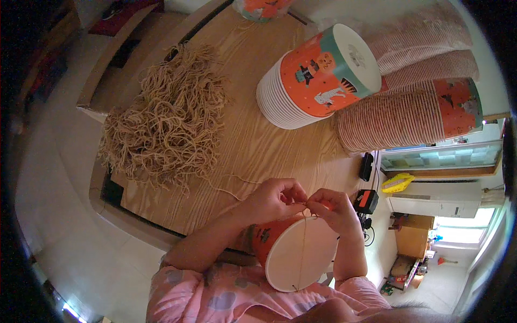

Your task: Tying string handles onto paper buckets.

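Orange bucket (284,256) under twine (302,246) shows unclear dark print (263,234).

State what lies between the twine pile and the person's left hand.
In the head view, thin loose twine strands lie on the wood-grain tabletop between the twine pile and left hand.

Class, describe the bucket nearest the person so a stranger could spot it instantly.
Find the wooden table, then the left hand and right hand meeting below picture centre. Just under them in the picture is an orange bucket, its round white end showing. Unlike the stacked buckets, it has string across that end.
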